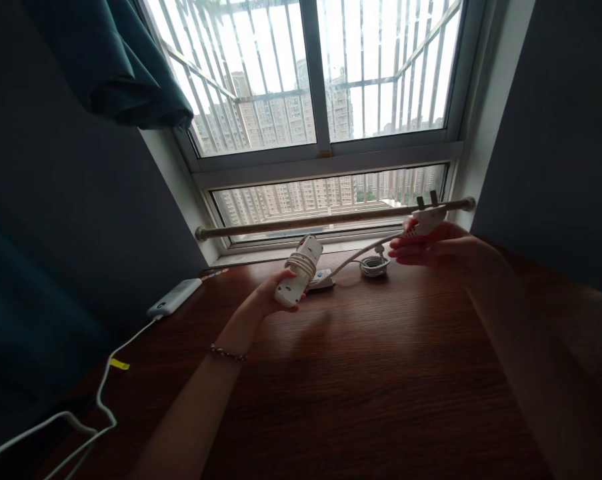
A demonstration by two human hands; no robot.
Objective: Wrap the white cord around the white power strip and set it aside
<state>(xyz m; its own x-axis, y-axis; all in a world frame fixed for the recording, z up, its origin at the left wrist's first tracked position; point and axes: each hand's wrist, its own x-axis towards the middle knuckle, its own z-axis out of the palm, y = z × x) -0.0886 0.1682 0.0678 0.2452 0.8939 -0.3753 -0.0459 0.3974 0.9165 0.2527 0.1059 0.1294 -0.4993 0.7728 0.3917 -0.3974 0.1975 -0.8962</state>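
Observation:
My left hand (272, 293) grips a white power strip (291, 288) by its lower end, holding it tilted above the wooden surface. Several turns of its white cord (303, 265) are wound around the strip's middle. From there a loose length of cord runs to the right, up to the white plug (428, 219). Fingers of my right hand (438, 243) are closed on that plug, its prongs pointing up. Behind the strip lies a small white device (321, 279), partly hidden. Between my hands, farther back, a coiled grey-white cable (374, 266) with a plug rests on the surface.
A white power bank-like box (175, 298) with a white cable sits at the left; a yellow tag (119, 364) is near that cable. A horizontal rail (331, 219) crosses before the barred window (325, 150). A blue curtain (125, 73) hangs at upper left over the brown wooden surface (361, 380).

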